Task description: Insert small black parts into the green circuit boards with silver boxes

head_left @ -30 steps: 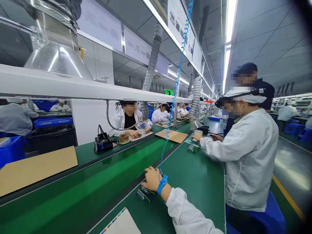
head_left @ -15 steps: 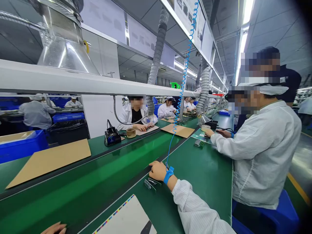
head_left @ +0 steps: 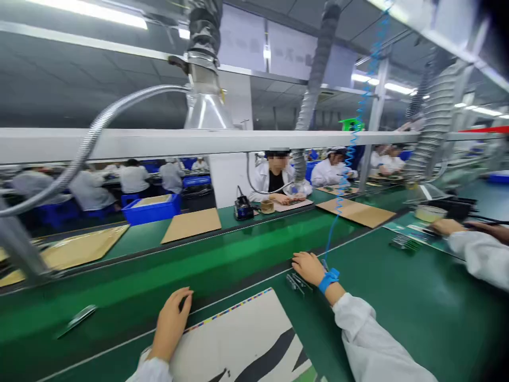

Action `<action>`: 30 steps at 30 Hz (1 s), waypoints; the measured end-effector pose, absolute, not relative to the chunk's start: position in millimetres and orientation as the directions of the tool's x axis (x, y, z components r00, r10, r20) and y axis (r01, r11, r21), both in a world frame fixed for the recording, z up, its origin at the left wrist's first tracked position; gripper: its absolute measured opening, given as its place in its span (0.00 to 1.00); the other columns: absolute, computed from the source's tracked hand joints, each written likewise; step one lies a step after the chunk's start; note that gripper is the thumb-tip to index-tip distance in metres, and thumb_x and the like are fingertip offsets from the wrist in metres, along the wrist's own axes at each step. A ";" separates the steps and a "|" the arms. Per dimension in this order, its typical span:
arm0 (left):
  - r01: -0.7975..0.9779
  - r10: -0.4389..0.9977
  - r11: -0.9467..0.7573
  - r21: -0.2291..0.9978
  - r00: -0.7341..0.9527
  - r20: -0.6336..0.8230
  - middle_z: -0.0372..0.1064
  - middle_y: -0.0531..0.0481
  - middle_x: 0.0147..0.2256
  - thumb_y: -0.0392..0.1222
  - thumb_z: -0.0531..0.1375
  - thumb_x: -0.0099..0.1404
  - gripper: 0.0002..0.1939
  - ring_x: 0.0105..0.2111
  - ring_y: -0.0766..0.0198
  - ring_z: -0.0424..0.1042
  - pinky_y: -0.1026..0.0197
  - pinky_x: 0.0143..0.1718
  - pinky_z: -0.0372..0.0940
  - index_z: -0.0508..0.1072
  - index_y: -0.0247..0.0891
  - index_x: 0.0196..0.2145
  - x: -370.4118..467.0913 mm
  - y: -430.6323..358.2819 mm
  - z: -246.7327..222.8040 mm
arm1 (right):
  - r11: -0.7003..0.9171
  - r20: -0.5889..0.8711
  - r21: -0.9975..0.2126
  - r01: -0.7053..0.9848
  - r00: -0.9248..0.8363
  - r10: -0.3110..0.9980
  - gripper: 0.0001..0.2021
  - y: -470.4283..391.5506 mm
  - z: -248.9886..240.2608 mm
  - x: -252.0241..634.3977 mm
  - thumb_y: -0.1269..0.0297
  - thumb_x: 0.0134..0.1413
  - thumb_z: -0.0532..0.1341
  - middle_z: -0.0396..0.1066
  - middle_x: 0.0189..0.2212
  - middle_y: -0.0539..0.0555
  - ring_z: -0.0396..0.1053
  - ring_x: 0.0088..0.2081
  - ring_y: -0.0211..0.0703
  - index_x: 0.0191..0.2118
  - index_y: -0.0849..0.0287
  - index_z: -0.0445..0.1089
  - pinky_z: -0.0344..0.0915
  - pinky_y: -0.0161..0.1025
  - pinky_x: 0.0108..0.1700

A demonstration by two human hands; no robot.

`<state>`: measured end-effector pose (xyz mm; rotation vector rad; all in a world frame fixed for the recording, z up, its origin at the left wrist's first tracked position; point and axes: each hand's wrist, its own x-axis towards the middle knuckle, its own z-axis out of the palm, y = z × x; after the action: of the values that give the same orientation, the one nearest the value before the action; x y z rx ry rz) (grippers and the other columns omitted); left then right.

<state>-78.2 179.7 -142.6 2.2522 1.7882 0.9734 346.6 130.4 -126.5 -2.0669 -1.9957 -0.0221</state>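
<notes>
My left hand (head_left: 172, 321) is over the left edge of a white printed sheet (head_left: 234, 334), thumb apart from the fingers, with nothing in it. Farther right, my right hand (head_left: 308, 268) rests by the belt's edge, its fingers loosely stretched; I see nothing in them. It wears a blue wrist strap (head_left: 328, 280) joined to a coiled blue cord (head_left: 350, 154). Beside and partly under this hand lie a few small metal-and-board parts (head_left: 297, 284). On the green belt (head_left: 131, 297), to the left of my left hand, is a slim metallic piece (head_left: 79, 319).
A co-worker's hands (head_left: 449, 228) are at the right, near a small finned part (head_left: 404, 242). Across the belt sits another person (head_left: 274, 175) beside a tape roll (head_left: 267, 206) and a black device (head_left: 243, 206). Cardboard sheets (head_left: 191, 225) lie along the far side. A white rail (head_left: 246, 139) crosses above.
The view has swung left. My left hand has come from the lower edge into full view. My right hand stays by the small parts, its fingers more together. The slim piece now shows on the belt.
</notes>
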 end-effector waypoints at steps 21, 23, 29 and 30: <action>0.818 0.799 0.536 0.209 -0.571 0.186 0.68 0.44 0.49 0.43 0.58 0.67 0.15 0.45 0.56 0.71 0.48 0.45 0.68 0.69 0.36 0.49 -259.0 123.7 -91.6 | 0.202 0.623 0.089 0.975 -0.213 0.753 0.24 81.9 -209.3 302.6 0.51 0.57 0.49 0.64 0.58 0.59 0.55 0.61 0.63 0.53 0.55 0.70 0.39 0.69 0.61; 0.821 0.798 0.536 0.195 -0.569 0.201 0.67 0.43 0.50 0.43 0.58 0.67 0.15 0.46 0.55 0.70 0.47 0.45 0.68 0.68 0.36 0.50 -259.2 133.6 -91.2 | 0.163 0.653 0.130 0.978 -0.209 0.728 0.24 82.1 -211.4 299.3 0.53 0.57 0.48 0.64 0.57 0.60 0.55 0.61 0.64 0.52 0.55 0.70 0.38 0.71 0.60; 0.924 0.889 0.343 0.169 -0.378 0.259 0.66 0.43 0.52 0.43 0.58 0.67 0.16 0.48 0.54 0.69 0.45 0.47 0.67 0.67 0.37 0.51 -226.4 185.0 -102.2 | 0.102 0.630 0.144 0.984 -0.171 0.758 0.21 87.1 -209.4 304.8 0.60 0.55 0.50 0.64 0.57 0.62 0.54 0.60 0.70 0.50 0.54 0.73 0.37 0.77 0.57; 0.938 0.903 0.303 0.168 -0.339 0.264 0.65 0.43 0.53 0.43 0.58 0.67 0.17 0.49 0.54 0.69 0.45 0.48 0.66 0.67 0.37 0.52 -219.7 192.9 -105.5 | 0.102 0.622 0.110 0.989 -0.148 0.768 0.20 88.7 -209.9 311.8 0.60 0.54 0.52 0.65 0.56 0.59 0.54 0.60 0.70 0.50 0.50 0.73 0.39 0.77 0.56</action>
<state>-219.7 192.9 -105.5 1.8682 2.6301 0.4790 311.8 88.7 -209.9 -1.7150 -1.9771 -0.7235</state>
